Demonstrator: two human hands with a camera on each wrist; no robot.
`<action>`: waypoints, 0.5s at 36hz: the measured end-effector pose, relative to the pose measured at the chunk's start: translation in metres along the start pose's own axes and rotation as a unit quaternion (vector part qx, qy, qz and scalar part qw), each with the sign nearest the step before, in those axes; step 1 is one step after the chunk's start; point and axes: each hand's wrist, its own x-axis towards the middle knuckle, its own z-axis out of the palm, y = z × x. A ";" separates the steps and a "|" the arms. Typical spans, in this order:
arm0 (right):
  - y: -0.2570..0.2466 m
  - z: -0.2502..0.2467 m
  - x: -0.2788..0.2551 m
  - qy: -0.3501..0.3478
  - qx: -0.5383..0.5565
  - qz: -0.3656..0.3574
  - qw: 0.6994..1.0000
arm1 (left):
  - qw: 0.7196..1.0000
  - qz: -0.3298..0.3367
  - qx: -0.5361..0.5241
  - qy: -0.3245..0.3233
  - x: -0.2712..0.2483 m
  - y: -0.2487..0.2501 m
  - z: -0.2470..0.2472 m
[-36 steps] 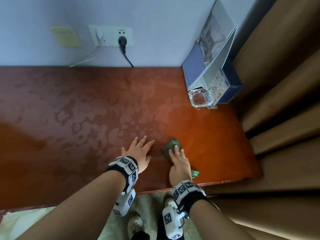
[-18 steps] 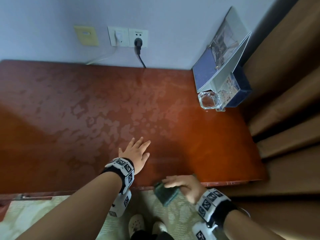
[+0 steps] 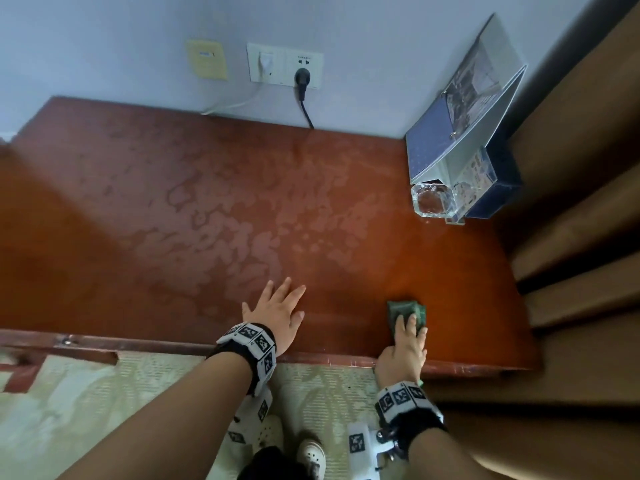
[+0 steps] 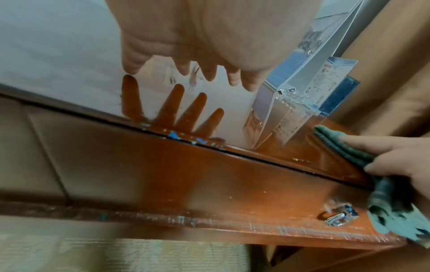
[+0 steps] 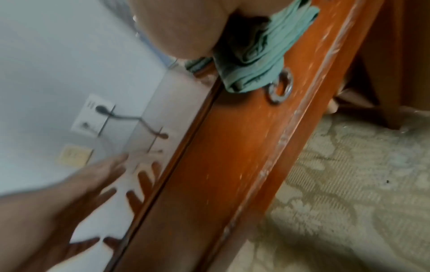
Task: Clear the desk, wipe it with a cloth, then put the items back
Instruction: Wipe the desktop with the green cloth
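The red-brown desk [image 3: 207, 220] shows damp streaks across its middle. My left hand [image 3: 277, 311] lies flat on it near the front edge, fingers spread and holding nothing; the left wrist view shows this hand [image 4: 186, 36] mirrored in the glossy top. A folded green cloth [image 3: 403, 308] sits at the front right of the desk. My right hand [image 3: 407, 341] presses on it with straight fingers. In the left wrist view the cloth [image 4: 337, 145] lies under those fingers [image 4: 384, 145]. In the right wrist view part of the cloth [image 5: 263, 49] hangs over the desk's front edge.
At the back right corner stand a glass ashtray [image 3: 431, 199], a clear sign holder [image 3: 476, 178], a dark blue box [image 3: 502, 181] and a binder [image 3: 460, 126] leaning on the wall. A black plug [image 3: 303, 76] sits in the wall socket. Brown curtains [image 3: 581, 202] hang right. A ring pull [image 4: 339, 218] is on the drawer front.
My right hand, which held the cloth off the front edge half a second ago, is back on the desk, further right than a second ago. The left hand has stayed put.
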 end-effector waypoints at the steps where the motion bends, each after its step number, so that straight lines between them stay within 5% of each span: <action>1: -0.007 0.006 -0.006 -0.005 -0.013 -0.013 1.000 | 1.000 -0.002 -0.005 -0.001 -0.003 -0.001 0.001; 18: -0.158 0.091 -0.087 -0.083 -0.107 -0.145 0.980 | 0.992 -0.097 -0.066 0.043 -0.061 -0.144 -0.033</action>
